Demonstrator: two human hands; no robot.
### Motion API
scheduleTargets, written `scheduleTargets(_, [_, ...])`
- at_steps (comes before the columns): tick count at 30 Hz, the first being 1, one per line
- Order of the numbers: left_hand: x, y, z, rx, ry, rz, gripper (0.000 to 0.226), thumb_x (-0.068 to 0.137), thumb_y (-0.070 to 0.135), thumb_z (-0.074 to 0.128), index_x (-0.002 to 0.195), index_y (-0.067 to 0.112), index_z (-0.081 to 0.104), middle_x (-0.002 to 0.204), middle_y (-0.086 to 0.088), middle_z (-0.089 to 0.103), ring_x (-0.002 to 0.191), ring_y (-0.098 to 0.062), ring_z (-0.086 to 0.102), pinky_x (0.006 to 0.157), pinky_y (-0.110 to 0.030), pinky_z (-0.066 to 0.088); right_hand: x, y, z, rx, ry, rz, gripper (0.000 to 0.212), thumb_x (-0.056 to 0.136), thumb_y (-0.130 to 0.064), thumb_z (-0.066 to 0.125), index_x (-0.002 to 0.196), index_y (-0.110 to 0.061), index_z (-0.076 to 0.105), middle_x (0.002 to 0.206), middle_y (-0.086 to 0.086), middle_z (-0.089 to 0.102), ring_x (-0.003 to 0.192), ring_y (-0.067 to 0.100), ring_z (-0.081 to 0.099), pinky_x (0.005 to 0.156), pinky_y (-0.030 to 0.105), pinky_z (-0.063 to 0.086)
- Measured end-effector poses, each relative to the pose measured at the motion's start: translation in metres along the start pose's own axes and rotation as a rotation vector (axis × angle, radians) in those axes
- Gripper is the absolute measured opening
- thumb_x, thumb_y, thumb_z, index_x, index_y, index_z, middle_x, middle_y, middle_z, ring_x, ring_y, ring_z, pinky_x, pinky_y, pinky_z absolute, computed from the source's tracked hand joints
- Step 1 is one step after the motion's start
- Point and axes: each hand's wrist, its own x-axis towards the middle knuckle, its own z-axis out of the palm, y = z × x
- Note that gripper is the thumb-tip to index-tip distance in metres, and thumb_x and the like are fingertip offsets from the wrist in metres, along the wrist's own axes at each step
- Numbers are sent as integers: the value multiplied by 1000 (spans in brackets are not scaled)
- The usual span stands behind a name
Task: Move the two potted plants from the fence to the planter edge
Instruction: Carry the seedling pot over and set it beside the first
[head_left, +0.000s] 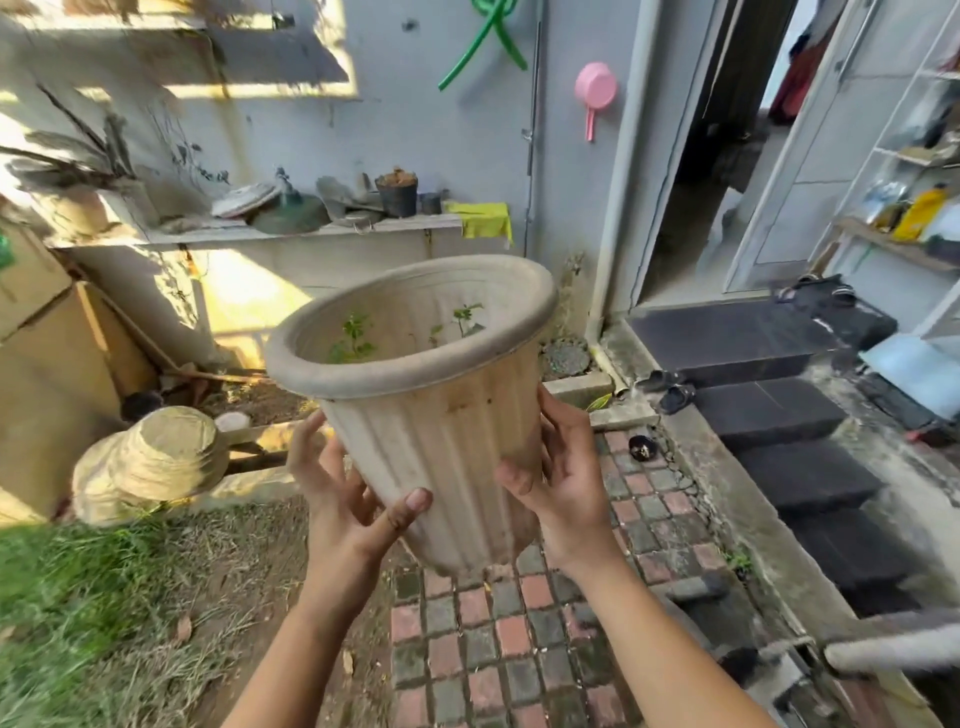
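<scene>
Aloft, tilted pot (441, 431), gripped between left hand (343, 499), right hand (561, 483)

A domestic back yard is indicated. Beyond the fingers (311, 441), a wall ledge (291, 231) cluttered with a black pot (397, 195) and dishes is observed. A green hose (488, 36) and pink dipper (595, 93) are hung on the wall. Brick paving (498, 639) lies beneath the fingers, grass (78, 597) to their left; sandals (670, 389) and a house doorway (727, 156) are noted to their right.
</scene>
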Motion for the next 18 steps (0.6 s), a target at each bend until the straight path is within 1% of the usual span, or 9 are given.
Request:
scheduleTargets(2, [34,-27,-4,-6,2,-27,102,67,23,89,143,53,27,156,-5,49,138,-26,63,109,-56,57,35,21,-1,12,3,25,81,63,-56,94,133,-42,57,143,1,62,134,22,59,103,32,55])
scheduleTargets(4, [70,-53,-4,-4,-2,-49,102,65,25,89,141,56,29,153,-2,52,137,-25,63,109,-55,57,68,41,-2,9,24,49,75,64,-55,94,129,-46,58,138,-5,66,131,19,62,100,27,56])
scheduleTargets(6, [104,-77,1,-10,-2,-71,97,66,26,89,135,63,32,154,-8,51,138,-29,62,109,-57,55,100,61,-3,12,57,70,73,67,-57,92,130,-46,56,135,-13,68,129,14,63,100,22,54])
scheduleTargets(8, [132,-102,7,-2,-4,-86,94,68,26,88,135,64,33,156,-13,49,139,-32,61,109,-59,53,132,82,-6,20,73,91,71,68,-58,90,128,-46,55,134,-19,67,129,8,63,100,19,53])
scheduleTargets(11, [173,-140,17,9,11,-124,93,69,29,88,135,64,33,154,-16,48,137,-29,62,111,-59,54,178,114,-19,23,95,111,69,66,-61,89,126,-51,56,134,-20,66,129,7,62,102,22,52])
scheduleTargets(14, [213,-180,29,52,30,-156,96,64,45,95,136,63,34,154,-20,48,139,-32,59,111,-52,54,223,153,-35,56,106,140,85,64,-63,90,132,-32,52,132,-15,68,129,11,62,105,27,52])
scheduleTargets(15, [225,-194,32,55,43,-171,97,63,45,95,137,62,34,154,-20,50,140,-33,58,112,-53,53,238,166,-40,57,101,151,85,65,-60,91,133,-27,51,132,-14,69,129,11,63,106,28,52])
scheduleTargets(17, [249,-227,37,45,54,-194,95,66,38,92,139,58,35,153,-20,52,140,-36,58,114,-56,51,268,197,-52,62,105,176,83,64,-52,94,131,-23,52,131,-11,71,128,10,64,109,32,52])
scheduleTargets(18, [259,-244,37,38,53,-205,95,66,41,94,139,57,35,153,-21,53,140,-37,58,114,-55,51,282,214,-57,71,105,197,85,63,-51,95,131,-23,53,130,-13,72,126,9,65,109,32,52])
